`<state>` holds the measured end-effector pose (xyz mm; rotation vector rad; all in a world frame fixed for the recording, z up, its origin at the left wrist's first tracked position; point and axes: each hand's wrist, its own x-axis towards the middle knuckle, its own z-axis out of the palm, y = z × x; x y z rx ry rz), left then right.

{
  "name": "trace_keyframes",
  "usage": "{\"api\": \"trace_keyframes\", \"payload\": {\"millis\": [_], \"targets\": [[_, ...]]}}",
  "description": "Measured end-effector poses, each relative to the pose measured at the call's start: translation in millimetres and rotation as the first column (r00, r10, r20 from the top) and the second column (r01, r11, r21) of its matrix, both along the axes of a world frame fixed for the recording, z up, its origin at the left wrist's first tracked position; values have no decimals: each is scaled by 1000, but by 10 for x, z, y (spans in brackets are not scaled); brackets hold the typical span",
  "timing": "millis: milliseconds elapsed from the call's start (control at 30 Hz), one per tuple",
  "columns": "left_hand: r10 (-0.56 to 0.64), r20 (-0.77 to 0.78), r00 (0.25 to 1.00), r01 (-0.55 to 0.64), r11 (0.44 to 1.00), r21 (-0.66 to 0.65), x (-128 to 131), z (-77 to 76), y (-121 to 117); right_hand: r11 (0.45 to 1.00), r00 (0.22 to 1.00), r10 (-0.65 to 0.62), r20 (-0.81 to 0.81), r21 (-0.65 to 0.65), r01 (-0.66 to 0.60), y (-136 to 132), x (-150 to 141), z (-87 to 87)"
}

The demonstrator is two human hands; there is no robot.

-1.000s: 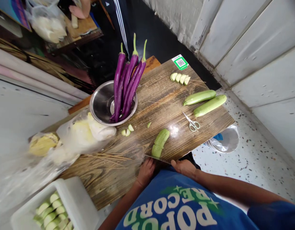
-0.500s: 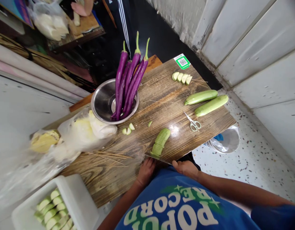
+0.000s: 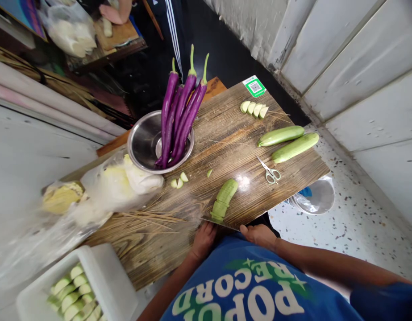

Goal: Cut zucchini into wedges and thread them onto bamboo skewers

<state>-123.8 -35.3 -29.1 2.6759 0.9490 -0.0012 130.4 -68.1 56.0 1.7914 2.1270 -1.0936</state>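
My right hand (image 3: pixel 260 235) is closed on the handle end of a kitchen knife (image 3: pixel 223 224), whose thin blade points left along the table's front edge. Just beyond the blade lies a sliced zucchini (image 3: pixel 225 199), its slices still lined up in a curved row. Beside the blade's tip, my left hand (image 3: pixel 204 240) rests at the table edge with curled fingers; whatever they grip is hidden. Scissors (image 3: pixel 270 171) and two whole zucchinis (image 3: pixel 295 147) lie to the right. Thin wooden skewers (image 3: pixel 148 220) are spread left of my left hand.
Long purple eggplants (image 3: pixel 182 118) stand in a steel bowl (image 3: pixel 134 149). Plastic-bagged food (image 3: pixel 122 180) sits left. A white bin (image 3: pixel 105 272) holds zucchini pieces. Half-round slices (image 3: pixel 254 109) lie near a QR card (image 3: pixel 254 86). A bucket (image 3: pixel 326 196) stands below the right edge. Another person's arm (image 3: pixel 117 13) shows at the top.
The knife and my right hand have shifted very slightly. Everything else stays in place.
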Motion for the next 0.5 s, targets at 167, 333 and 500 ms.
{"api": "trace_keyframes", "payload": {"millis": [167, 333, 500], "targets": [[23, 52, 998, -26, 998, 57, 14, -12, -8, 995, 998, 71, 0, -74, -70, 74, -25, 5], [15, 68, 998, -19, 997, 70, 14, -13, -15, 995, 998, 60, -23, -82, -62, 89, 4, 2], [58, 53, 997, -59, 998, 20, 24, 1, -33, 997, 999, 32, -33, -68, -34, 54, 18, -14]]}}
